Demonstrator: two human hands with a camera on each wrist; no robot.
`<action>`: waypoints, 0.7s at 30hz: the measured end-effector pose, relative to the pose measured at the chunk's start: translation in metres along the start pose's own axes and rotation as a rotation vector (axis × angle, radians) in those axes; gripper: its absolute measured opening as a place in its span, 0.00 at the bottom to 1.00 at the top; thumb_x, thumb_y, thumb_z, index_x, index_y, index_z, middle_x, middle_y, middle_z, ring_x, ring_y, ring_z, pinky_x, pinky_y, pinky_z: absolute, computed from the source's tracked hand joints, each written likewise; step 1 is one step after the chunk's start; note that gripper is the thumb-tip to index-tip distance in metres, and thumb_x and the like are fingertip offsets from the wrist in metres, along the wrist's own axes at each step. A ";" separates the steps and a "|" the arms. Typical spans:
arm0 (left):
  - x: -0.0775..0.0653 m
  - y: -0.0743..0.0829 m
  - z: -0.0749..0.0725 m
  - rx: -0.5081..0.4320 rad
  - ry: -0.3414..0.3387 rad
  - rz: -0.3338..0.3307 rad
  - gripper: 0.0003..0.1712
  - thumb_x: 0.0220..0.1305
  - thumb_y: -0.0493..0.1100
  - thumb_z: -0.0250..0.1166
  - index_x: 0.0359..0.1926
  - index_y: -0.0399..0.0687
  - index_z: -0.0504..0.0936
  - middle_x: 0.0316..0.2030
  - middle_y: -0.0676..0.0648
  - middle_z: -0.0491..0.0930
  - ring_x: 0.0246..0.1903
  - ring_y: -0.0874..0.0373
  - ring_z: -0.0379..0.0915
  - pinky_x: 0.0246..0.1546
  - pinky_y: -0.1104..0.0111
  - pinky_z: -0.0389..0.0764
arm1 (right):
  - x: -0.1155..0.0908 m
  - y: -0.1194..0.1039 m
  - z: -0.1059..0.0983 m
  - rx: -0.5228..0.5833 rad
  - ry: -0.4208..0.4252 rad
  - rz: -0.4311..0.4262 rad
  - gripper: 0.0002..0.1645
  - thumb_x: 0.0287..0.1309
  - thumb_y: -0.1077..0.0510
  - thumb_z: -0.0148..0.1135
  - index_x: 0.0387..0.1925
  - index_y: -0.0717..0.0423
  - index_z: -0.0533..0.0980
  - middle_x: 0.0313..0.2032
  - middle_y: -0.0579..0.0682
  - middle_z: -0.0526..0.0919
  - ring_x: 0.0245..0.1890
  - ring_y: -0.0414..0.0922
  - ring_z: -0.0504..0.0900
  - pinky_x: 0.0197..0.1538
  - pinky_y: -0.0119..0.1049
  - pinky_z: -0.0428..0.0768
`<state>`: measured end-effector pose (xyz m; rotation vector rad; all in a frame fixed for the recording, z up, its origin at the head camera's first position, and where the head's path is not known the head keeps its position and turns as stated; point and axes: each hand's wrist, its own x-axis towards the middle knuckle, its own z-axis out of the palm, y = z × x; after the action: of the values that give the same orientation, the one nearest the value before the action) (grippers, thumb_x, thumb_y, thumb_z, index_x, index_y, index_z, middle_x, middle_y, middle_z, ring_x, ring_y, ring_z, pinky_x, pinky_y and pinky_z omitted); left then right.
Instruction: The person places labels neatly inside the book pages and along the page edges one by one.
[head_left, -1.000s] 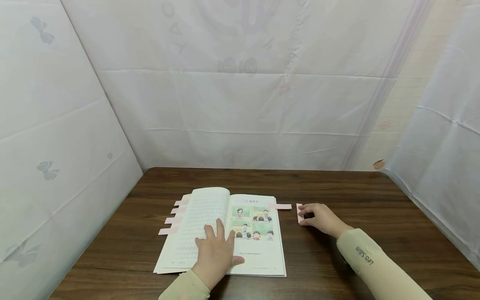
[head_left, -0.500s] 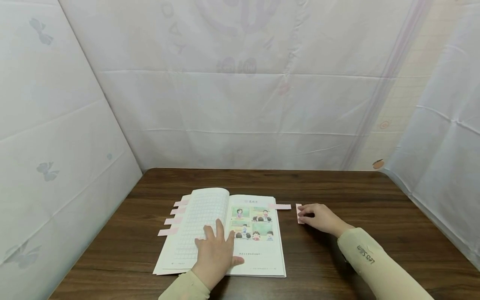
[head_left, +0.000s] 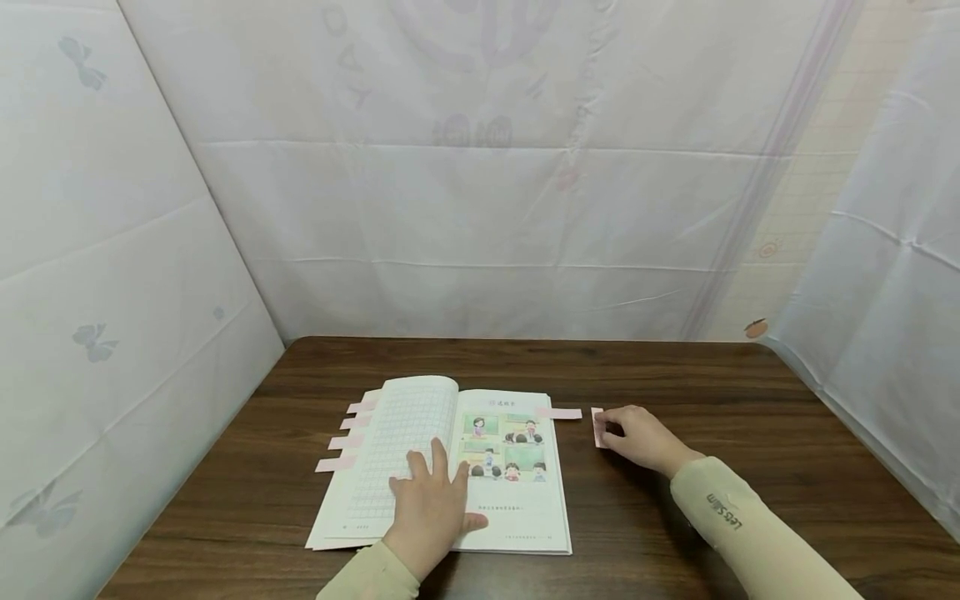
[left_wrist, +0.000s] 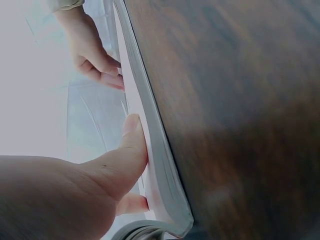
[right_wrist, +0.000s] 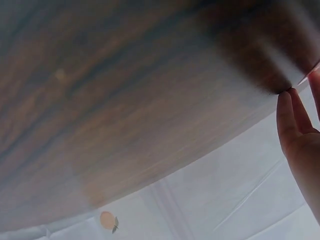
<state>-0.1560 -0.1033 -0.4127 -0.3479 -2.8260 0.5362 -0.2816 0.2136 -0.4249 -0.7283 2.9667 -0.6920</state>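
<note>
My left hand (head_left: 429,510) rests on the open book (head_left: 521,518), fingers spread; my right hand (head_left: 647,438), fingers curled, pinches the pink sticky notes (head_left: 597,432) on the table (head_left: 630,533), just beside the book.

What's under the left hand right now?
The open workbook: the left hand lies across its gridded left page and illustrated right page. Print directly beneath is covered.

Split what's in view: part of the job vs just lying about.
Part of the job, seemingly:
- open book
- left hand, resting on it
- four pink tabs at its left edge
- pink tab at its right edge
- pink strip on the table
- right hand, touching that strip

Just setting; I see no stray items:
- wooden table
- cloth backdrop
</note>
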 end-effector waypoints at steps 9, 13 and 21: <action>-0.002 0.000 0.000 0.008 0.074 0.017 0.44 0.47 0.82 0.56 0.52 0.58 0.86 0.56 0.33 0.78 0.46 0.34 0.75 0.27 0.48 0.83 | 0.005 0.001 0.003 -0.045 0.038 0.004 0.14 0.61 0.66 0.60 0.48 0.66 0.81 0.48 0.60 0.85 0.54 0.60 0.80 0.57 0.56 0.77; -0.002 0.000 -0.001 0.010 0.073 0.016 0.44 0.47 0.82 0.55 0.52 0.59 0.86 0.57 0.34 0.78 0.46 0.34 0.76 0.27 0.47 0.83 | 0.009 -0.002 0.004 -0.065 0.058 -0.001 0.13 0.60 0.68 0.62 0.46 0.66 0.82 0.44 0.56 0.85 0.50 0.56 0.82 0.54 0.52 0.79; -0.002 0.000 0.000 0.024 0.050 0.017 0.45 0.47 0.83 0.54 0.53 0.60 0.86 0.57 0.34 0.78 0.47 0.34 0.76 0.27 0.49 0.83 | 0.017 -0.003 0.005 -0.059 0.091 -0.012 0.10 0.58 0.70 0.62 0.41 0.66 0.84 0.40 0.54 0.85 0.43 0.51 0.83 0.44 0.43 0.81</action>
<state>-0.1541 -0.1041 -0.4125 -0.3765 -2.7682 0.5563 -0.2951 0.2015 -0.4262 -0.7389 3.0801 -0.6581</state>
